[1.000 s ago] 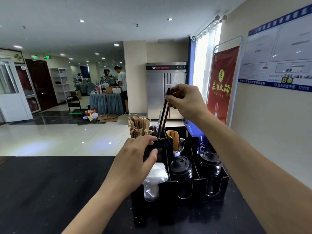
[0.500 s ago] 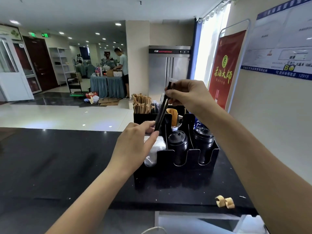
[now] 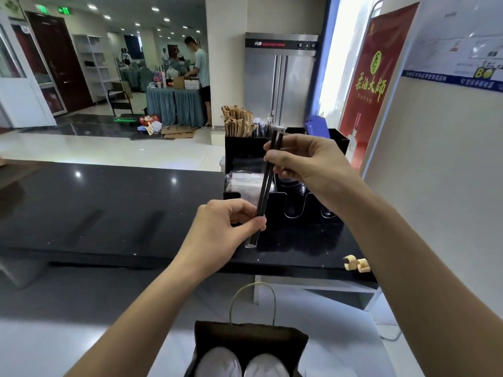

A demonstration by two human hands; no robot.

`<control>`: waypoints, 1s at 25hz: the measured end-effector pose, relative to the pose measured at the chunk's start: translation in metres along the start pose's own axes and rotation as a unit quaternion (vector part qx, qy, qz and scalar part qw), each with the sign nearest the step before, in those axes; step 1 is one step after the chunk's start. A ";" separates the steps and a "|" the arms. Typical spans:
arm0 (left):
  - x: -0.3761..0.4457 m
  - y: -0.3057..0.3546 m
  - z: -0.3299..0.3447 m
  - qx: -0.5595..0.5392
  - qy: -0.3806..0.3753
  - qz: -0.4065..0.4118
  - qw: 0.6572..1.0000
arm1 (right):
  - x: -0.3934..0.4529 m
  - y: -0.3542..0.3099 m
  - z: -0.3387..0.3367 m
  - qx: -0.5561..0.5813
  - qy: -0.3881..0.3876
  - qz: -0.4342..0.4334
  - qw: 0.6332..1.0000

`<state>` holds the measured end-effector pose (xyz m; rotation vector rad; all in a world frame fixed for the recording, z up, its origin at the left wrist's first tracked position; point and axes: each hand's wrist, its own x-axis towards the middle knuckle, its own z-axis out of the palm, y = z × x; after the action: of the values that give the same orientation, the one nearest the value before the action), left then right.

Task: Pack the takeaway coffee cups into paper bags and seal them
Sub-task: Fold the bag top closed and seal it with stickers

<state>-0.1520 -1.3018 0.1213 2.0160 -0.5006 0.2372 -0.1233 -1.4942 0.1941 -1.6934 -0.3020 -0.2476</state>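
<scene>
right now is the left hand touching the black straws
Touching. The head view shows the left hand pinching the black straws near their lower end, thumb and fingers closed against them.

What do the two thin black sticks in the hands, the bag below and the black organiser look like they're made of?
The two thin black straws look like plastic, in a clear glossy wrapper showing at the bottom end. The brown handled bag looks like matte kraft paper with a twisted cord handle. The black compartmented organiser seems smooth, rigid acrylic or plastic, with cleanly cut front edges.
</scene>
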 end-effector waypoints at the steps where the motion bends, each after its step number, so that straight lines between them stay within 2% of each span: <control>1: -0.008 -0.002 0.000 -0.006 -0.008 -0.006 1.000 | -0.011 0.004 0.004 -0.009 -0.003 0.000 1.000; 4: -0.031 -0.009 -0.001 -0.024 -0.023 -0.027 0.999 | -0.042 0.011 0.018 -0.033 0.001 -0.007 0.999; 14: -0.095 -0.023 0.000 0.005 -0.073 -0.011 0.997 | -0.122 0.033 0.043 -0.045 0.013 -0.027 0.999; 22: -0.120 -0.043 0.006 0.090 -0.098 0.025 0.991 | -0.160 0.061 0.045 -0.088 0.021 -0.032 0.995; 25: -0.133 -0.059 0.005 0.128 -0.081 0.028 0.988 | -0.178 0.076 0.043 -0.130 0.009 -0.027 0.991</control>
<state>-0.2447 -1.2494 0.0225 2.2865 -0.6574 0.1802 -0.2654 -1.4718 0.0580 -1.9407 -0.3129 -0.3543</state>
